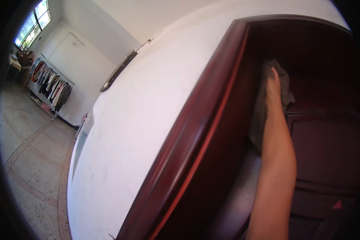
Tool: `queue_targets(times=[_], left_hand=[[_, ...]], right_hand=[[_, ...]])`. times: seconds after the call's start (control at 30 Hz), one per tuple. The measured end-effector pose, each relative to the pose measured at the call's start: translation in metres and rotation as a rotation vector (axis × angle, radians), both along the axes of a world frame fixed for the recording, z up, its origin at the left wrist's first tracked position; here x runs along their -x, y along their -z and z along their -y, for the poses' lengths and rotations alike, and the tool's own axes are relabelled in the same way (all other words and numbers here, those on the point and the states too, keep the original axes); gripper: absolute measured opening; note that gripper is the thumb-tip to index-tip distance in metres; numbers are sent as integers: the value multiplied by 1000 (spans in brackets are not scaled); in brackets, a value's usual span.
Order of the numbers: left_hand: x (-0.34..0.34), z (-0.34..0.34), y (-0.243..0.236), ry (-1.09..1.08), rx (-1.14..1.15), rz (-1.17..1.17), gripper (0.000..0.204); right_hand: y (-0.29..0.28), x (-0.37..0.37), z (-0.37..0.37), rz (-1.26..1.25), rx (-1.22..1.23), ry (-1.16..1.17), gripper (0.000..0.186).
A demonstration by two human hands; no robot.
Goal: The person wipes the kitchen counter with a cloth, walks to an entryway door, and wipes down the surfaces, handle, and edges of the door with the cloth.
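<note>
My right hand (pixel 273 86) is raised inside a dark red wooden frame (pixel 196 116), its arm coming up from the lower edge. It holds a grey-brown cloth (pixel 284 82) against the frame's shaded inner side. One digit points upward over the cloth; the other fingers are mostly hidden. Part of the cloth hangs down to the left of the forearm, slightly blurred. My left hand is out of view.
A dark red panelled door (pixel 328 148) fills the right side, with a small red triangle (pixel 337 205) low on it. A white wall (pixel 136 140) runs left of the frame. Far left stand a clothes rack (pixel 52 84) and a window (pixel 34 24) above a tiled floor (pixel 36 160).
</note>
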State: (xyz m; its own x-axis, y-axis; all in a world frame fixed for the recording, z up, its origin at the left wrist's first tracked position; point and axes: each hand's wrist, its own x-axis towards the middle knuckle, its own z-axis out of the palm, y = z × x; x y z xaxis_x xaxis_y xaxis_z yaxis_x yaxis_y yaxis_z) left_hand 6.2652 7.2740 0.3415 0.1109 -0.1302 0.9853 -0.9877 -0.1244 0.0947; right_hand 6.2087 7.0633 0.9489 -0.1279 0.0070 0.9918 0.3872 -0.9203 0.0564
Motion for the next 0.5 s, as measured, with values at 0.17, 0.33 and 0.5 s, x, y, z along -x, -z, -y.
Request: queue_targets(times=[0.17,0.33,0.5], left_hand=[[4,-2,2,9,-54,-89,56],[11,-4,4,-68,-98,-70,63],[14,-5,1,13,-120,-63,63]], right_hand=[[43,-3,-48,-52,112,-138,46],[110,-6,-96,-140,327,-417,49],[175,-3,-93,-113,470,-480,47]])
